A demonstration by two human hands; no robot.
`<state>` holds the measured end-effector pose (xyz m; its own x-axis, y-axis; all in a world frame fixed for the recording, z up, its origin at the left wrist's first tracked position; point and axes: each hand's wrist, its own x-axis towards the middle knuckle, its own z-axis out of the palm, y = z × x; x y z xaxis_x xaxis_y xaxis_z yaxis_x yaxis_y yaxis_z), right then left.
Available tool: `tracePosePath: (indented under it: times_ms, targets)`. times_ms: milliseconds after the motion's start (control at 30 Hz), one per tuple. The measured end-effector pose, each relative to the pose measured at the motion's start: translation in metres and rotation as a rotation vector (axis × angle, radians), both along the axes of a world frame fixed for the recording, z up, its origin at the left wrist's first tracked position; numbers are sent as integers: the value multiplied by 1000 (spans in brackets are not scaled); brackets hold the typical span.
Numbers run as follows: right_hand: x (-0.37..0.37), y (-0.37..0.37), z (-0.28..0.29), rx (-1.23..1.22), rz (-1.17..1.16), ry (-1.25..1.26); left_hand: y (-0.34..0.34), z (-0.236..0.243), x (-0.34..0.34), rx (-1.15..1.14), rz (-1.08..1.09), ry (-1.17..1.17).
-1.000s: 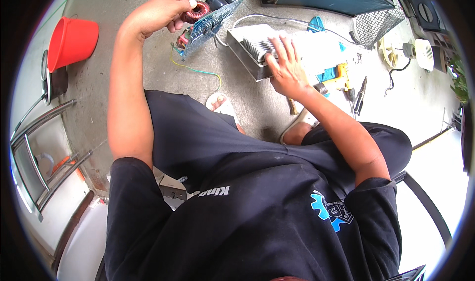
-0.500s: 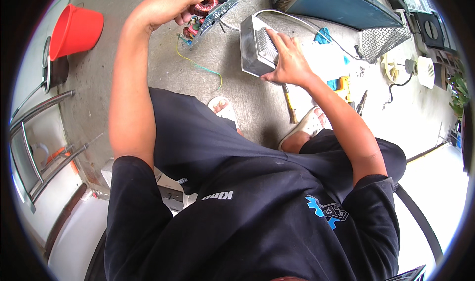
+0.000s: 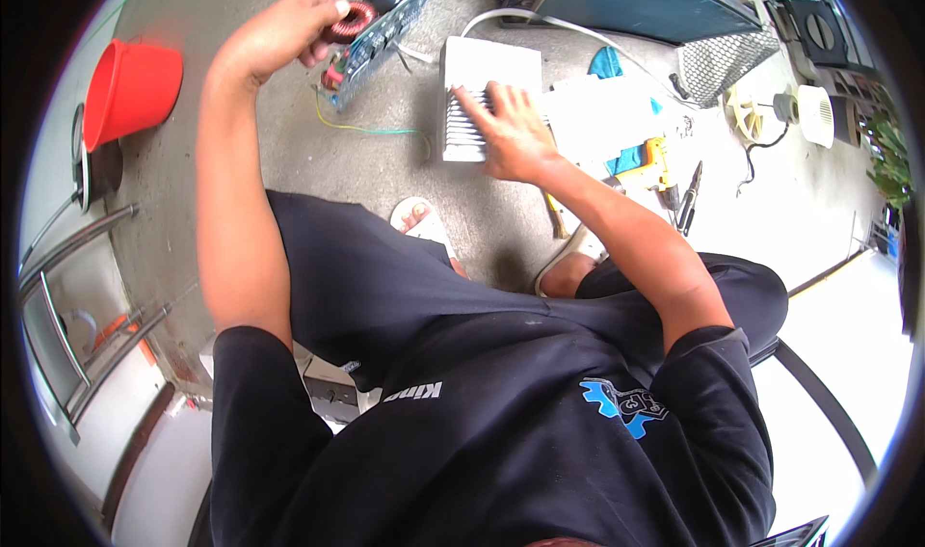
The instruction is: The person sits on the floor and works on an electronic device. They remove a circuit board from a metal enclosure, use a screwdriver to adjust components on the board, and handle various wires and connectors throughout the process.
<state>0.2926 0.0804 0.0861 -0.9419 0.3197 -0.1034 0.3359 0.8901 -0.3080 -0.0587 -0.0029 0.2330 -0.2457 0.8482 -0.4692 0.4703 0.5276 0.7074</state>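
Note:
My left hand (image 3: 281, 38) pinches a ring-shaped copper coil (image 3: 357, 20) on a green circuit board (image 3: 374, 48). The board stands tilted above the floor, with black cylindrical parts on its far end and a thin yellow-green wire (image 3: 361, 129) trailing from its near end. My right hand (image 3: 518, 134) lies over a silver finned metal heat sink (image 3: 489, 62), fingers spread across the fins and thumb side at its near edge. The heat sink sits fins up on the floor, right of the board. A short pale lead (image 3: 412, 53) runs from the board toward it.
At far left stands a red bucket (image 3: 133, 94). A large dark metal panel (image 3: 641, 5) and a perforated plate (image 3: 725, 68) lie beyond the heat sink. To the right are a yellow power tool (image 3: 647, 164), a dark slim tool (image 3: 690, 200) and a white fan wheel (image 3: 816, 116).
The heat sink has turned from tilted to lying flatter, its finned face now upward under my right hand. My left hand still pinches the coil. The whole view has shifted slightly.

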Motion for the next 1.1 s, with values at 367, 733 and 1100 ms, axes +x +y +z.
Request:
tracePosePath:
  times_ms: [367, 733, 1100]
  targets:
    - [9, -9, -15, -78, 64, 102, 11, -2, 49, -171, -48, 138]
    - [25, -12, -21, -311, 66, -82, 21, -39, 22, -111, -258, 236]
    - [27, -12, -38, -61, 224, -6, 8, -71, 14, -93, 62, -11]
